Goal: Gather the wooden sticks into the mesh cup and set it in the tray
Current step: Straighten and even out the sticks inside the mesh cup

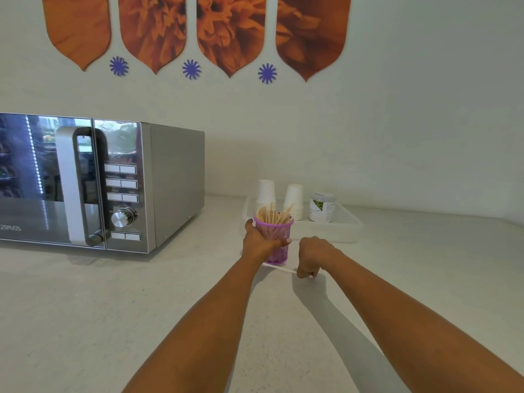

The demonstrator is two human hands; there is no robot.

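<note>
A purple mesh cup (pixel 276 232) stands upright on the counter, just in front of the white tray (pixel 340 231). Several wooden sticks (pixel 273 215) stand in it, their tops fanning out above the rim. My left hand (pixel 259 241) is wrapped around the cup's left side. To the right, my right hand (pixel 312 256) is down at the counter, fingers pinched on the end of one pale stick (pixel 280 268) that lies flat by the cup's base.
A silver microwave (pixel 113 182) fills the left of the counter. Inside the tray stand two stacks of white paper cups (pixel 266 194) (pixel 293 201) and a small jar (pixel 321 207). The wall runs right behind the tray.
</note>
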